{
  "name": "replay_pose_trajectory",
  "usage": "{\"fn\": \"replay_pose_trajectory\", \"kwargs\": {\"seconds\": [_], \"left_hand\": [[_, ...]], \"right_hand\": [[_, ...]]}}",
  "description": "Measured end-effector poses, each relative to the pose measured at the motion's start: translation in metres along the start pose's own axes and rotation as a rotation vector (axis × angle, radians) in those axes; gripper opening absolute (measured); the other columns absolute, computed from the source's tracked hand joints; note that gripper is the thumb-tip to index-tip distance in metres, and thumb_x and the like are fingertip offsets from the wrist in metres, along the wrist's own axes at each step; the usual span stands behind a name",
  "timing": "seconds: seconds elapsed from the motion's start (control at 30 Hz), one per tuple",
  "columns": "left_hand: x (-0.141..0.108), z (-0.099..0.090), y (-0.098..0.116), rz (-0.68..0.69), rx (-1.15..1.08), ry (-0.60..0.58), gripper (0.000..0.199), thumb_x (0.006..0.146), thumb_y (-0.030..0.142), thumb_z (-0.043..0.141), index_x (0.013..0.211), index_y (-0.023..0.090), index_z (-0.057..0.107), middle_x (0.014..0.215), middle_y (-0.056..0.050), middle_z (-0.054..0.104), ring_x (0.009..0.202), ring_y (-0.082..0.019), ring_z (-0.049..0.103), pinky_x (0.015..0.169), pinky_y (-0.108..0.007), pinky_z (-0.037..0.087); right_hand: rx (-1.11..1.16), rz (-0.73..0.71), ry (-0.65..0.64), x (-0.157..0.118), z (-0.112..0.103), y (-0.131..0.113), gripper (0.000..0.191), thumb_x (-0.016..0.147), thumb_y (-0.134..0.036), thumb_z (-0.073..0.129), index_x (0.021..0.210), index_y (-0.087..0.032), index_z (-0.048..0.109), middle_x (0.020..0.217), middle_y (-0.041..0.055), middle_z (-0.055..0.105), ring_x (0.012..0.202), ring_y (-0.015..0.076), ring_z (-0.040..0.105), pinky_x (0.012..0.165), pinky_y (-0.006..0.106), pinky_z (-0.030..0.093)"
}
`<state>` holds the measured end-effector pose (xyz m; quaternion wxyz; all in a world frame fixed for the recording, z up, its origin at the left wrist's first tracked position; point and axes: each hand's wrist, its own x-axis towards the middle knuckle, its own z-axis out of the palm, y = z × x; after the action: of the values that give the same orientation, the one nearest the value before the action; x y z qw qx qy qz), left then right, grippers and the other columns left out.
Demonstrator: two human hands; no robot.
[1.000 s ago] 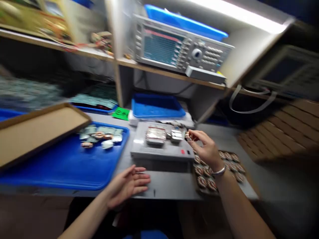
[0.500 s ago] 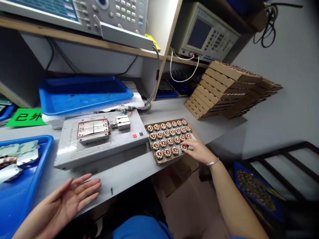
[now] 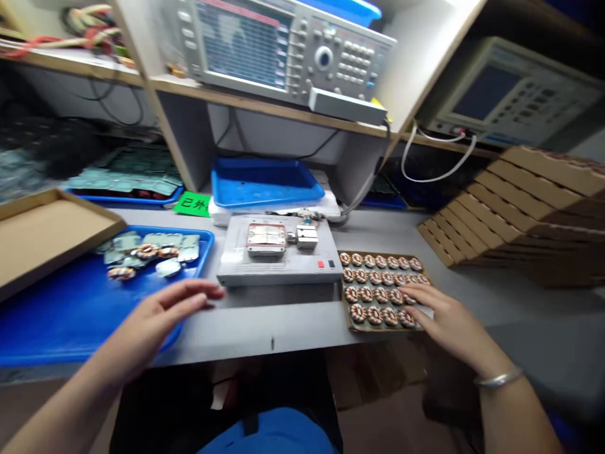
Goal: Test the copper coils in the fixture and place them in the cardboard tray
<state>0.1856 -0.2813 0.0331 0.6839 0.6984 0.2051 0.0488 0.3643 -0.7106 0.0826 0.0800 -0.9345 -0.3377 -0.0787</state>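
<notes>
Since the earlier frame, the view has swung left and the left hand (image 3: 155, 315) has turned from palm up to palm down, now over the near edge of a blue plastic tray (image 3: 57, 309). Its fingers are loosely extended toward the front of the test fixture, pinching nothing. At far left, a cardboard tray lid (image 3: 47, 233) overlaps the blue tray, which holds several toroidal coils (image 3: 121, 273) lying on green circuit boards (image 3: 161, 239). Right of the left hand's fingertips stands the grey test fixture (image 3: 278, 265), with its metal clamp block (image 3: 262, 238) on top and no coil visibly seated there. Further right, a cardboard coil tray (image 3: 347, 309) carries rows of copper-wound toroidal coils (image 3: 373, 296), and the right hand (image 3: 449, 321) lies over its lower right corner, fingers spread. Whether those fingers pinch a coil cannot be told. A stack of cardboard trays (image 3: 501, 214) leans at far right. The step in hand looks like taking a coil from the tray, and that calls for the right fingertips to close on a single coil.
</notes>
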Motion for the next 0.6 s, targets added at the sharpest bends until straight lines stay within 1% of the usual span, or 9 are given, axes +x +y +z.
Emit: {"fn": "replay_pose_trajectory", "kwargs": {"seconds": [0.1,0.13,0.17,0.23,0.3,0.37,0.4,0.5,0.6], "left_hand": [[0.021,-0.05,0.007,0.269,0.626,0.367,0.038,0.076,0.049,0.051,0.101,0.021,0.06,0.108,-0.007,0.061,0.102,-0.027,0.054,0.094,-0.042,0.038],[0.031,-0.064,0.004,0.322,0.815,0.419,0.043,0.078,0.05,0.045,0.105,0.019,0.058,0.108,-0.011,0.06,0.102,-0.028,0.053,0.091,-0.044,0.039],[0.042,-0.074,-0.001,0.345,0.906,0.438,0.047,0.077,0.05,0.047,0.107,0.016,0.057,0.111,-0.015,0.058,0.107,-0.032,0.05,0.092,-0.047,0.037],[0.061,-0.087,-0.015,0.396,1.077,0.435,0.054,0.074,0.052,0.05,0.113,0.014,0.055,0.124,-0.02,0.048,0.119,-0.039,0.037,0.095,-0.056,0.028],[0.074,-0.09,-0.029,0.447,1.245,0.395,0.059,0.073,0.054,0.05,0.118,0.017,0.053,0.132,-0.022,0.041,0.125,-0.043,0.027,0.093,-0.064,0.02],[0.078,-0.089,-0.039,0.487,1.35,0.352,0.056,0.074,0.053,0.048,0.119,0.019,0.052,0.128,-0.021,0.044,0.123,-0.043,0.029,0.092,-0.065,0.02],[0.076,-0.089,-0.042,0.499,1.355,0.335,0.053,0.075,0.05,0.049,0.117,0.02,0.053,0.123,-0.02,0.048,0.12,-0.041,0.033,0.092,-0.062,0.023],[0.063,-0.091,-0.046,0.515,1.352,0.284,0.044,0.076,0.045,0.049,0.112,0.021,0.056,0.102,-0.014,0.057,0.104,-0.033,0.047,0.086,-0.047,0.036],[0.048,-0.093,-0.052,0.496,1.313,0.244,0.043,0.076,0.047,0.047,0.106,0.018,0.056,0.093,-0.011,0.056,0.09,-0.028,0.05,0.077,-0.04,0.04]], "right_hand": [[0.052,-0.189,0.088,0.049,-0.007,-0.062,0.027,0.084,-0.024,0.046,0.108,-0.022,0.059,0.109,0.0064,0.06,0.101,0.0199,0.055,0.09,0.037,0.045],[0.093,-0.259,0.082,0.069,-0.005,-0.09,0.027,0.084,-0.023,0.045,0.107,-0.022,0.059,0.108,0.006,0.06,0.1,0.0187,0.056,0.089,0.035,0.045],[0.147,-0.336,0.076,0.089,-0.001,-0.12,0.026,0.084,-0.021,0.045,0.106,-0.021,0.06,0.106,0.0058,0.061,0.097,0.0177,0.056,0.088,0.034,0.045],[0.223,-0.491,0.039,0.13,0.015,-0.181,0.025,0.083,-0.019,0.048,0.104,-0.02,0.061,0.103,0.0053,0.062,0.094,0.0168,0.057,0.085,0.031,0.046],[0.21,-0.607,-0.063,0.169,0.037,-0.238,0.026,0.081,-0.019,0.049,0.104,-0.02,0.061,0.103,0.0046,0.062,0.095,0.0166,0.057,0.084,0.03,0.046],[0.11,-0.654,-0.169,0.203,0.062,-0.288,0.03,0.08,-0.02,0.049,0.109,-0.021,0.058,0.107,0.0052,0.061,0.097,0.0182,0.057,0.083,0.031,0.047],[0.031,-0.652,-0.225,0.217,0.075,-0.308,0.03,0.08,-0.022,0.049,0.109,-0.021,0.058,0.109,0.0062,0.061,0.097,0.0196,0.057,0.081,0.032,0.047],[-0.132,-0.586,-0.334,0.244,0.107,-0.352,0.025,0.076,-0.026,0.054,0.098,-0.016,0.062,0.102,0.0118,0.064,0.09,0.0254,0.06,0.073,0.036,0.049],[-0.172,-0.524,-0.327,0.251,0.129,-0.373,0.027,0.071,-0.028,0.06,0.093,-0.012,0.062,0.095,0.0162,0.065,0.087,0.0282,0.061,0.072,0.039,0.048]]}}
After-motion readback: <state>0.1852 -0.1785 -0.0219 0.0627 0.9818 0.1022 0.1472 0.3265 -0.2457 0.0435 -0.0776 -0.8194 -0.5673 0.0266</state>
